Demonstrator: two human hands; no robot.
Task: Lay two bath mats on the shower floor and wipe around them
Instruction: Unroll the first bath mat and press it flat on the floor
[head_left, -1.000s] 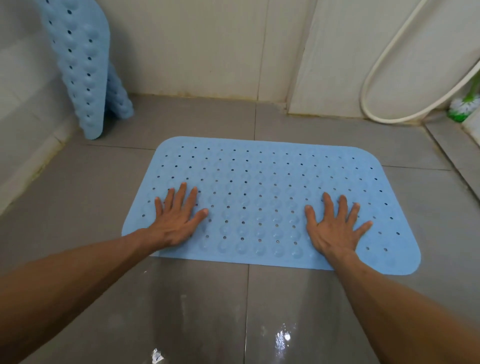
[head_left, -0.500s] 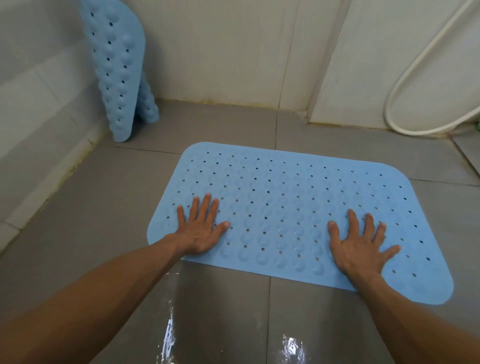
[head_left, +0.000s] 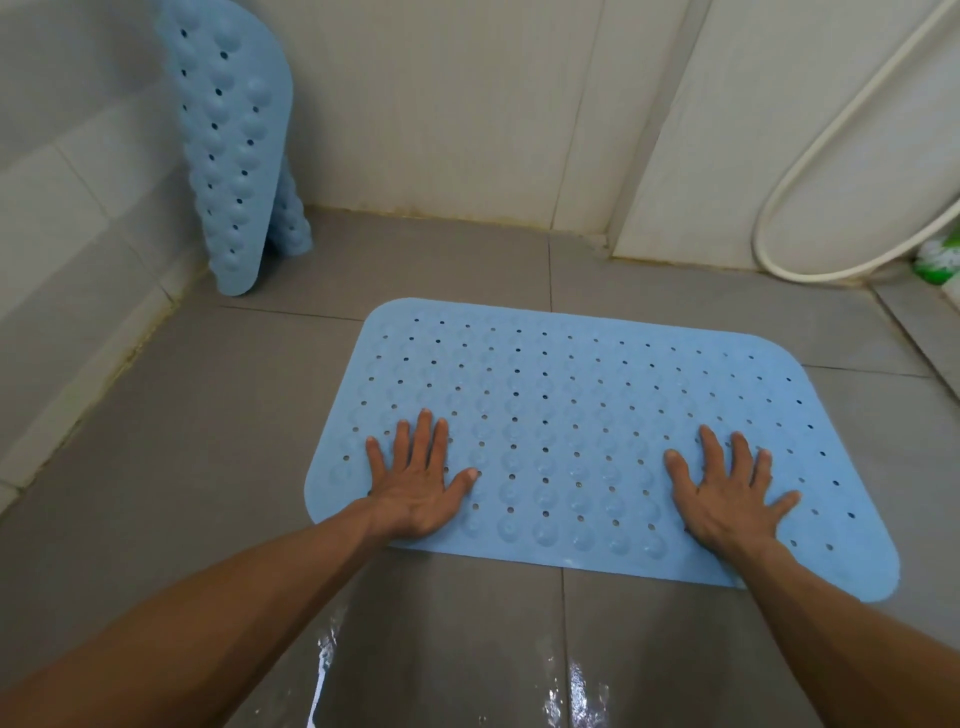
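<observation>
A light blue rubber bath mat (head_left: 571, 395) with holes and round bumps lies flat on the grey tiled shower floor (head_left: 197, 426). My left hand (head_left: 421, 483) presses palm down on its near left part, fingers spread. My right hand (head_left: 722, 499) presses flat on its near right part, fingers spread too. Neither hand holds anything. A second blue mat (head_left: 234, 150) stands folded upright in the far left corner, leaning on the wall, its suction-cup side outward.
Pale tiled walls close the left and far sides. A white shower hose (head_left: 810, 208) loops down the right wall to the floor. A green and white brush (head_left: 937, 260) sits at the far right edge. The near floor glistens with water (head_left: 576, 680).
The view has swung left and slightly down, so the mat and upright mat appear further right. Both hands stay pressed flat on the mat in the same places.
</observation>
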